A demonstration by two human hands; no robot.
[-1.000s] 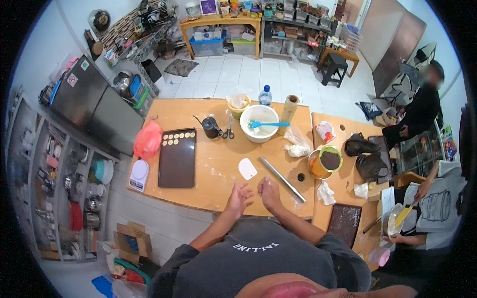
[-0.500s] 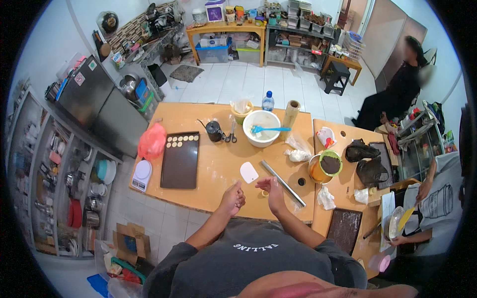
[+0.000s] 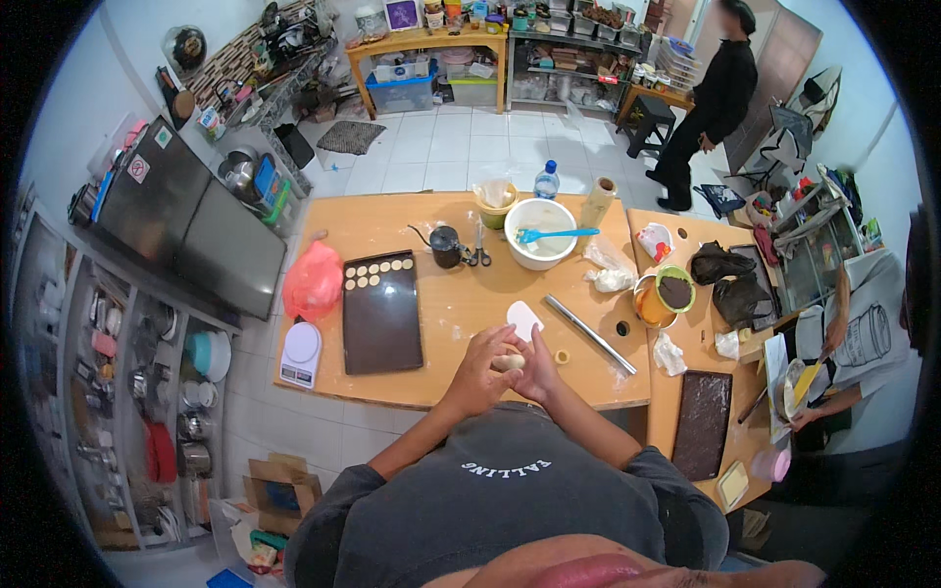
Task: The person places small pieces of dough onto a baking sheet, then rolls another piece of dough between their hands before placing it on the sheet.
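Between my left hand (image 3: 476,374) and my right hand (image 3: 539,376), close to the table's near edge, sits a pale lump of dough (image 3: 508,363). My left fingers curl over it, while my right palm cups it from the other side. Just beyond my fingertips lies a white dough scraper (image 3: 524,318), partly covered by my hands. A small round cutter (image 3: 562,358) rests right of my right hand, with a metal rolling pin (image 3: 590,335) lying slantwise beyond it. On the left, a dark baking tray (image 3: 382,328) carries several pale dough discs (image 3: 372,270) along its far end.
A white bowl (image 3: 541,257) with a blue spatula (image 3: 559,234) stands at the far middle, near scissors (image 3: 479,253) and a black kettle (image 3: 445,245). A kitchen scale (image 3: 301,351) and red bag (image 3: 314,282) are left. One person stirs at right; another person (image 3: 716,88) stands behind.
My hands, apart before, have come together around the dough. The view has shifted. The person in black at the back is now upright and farther left.
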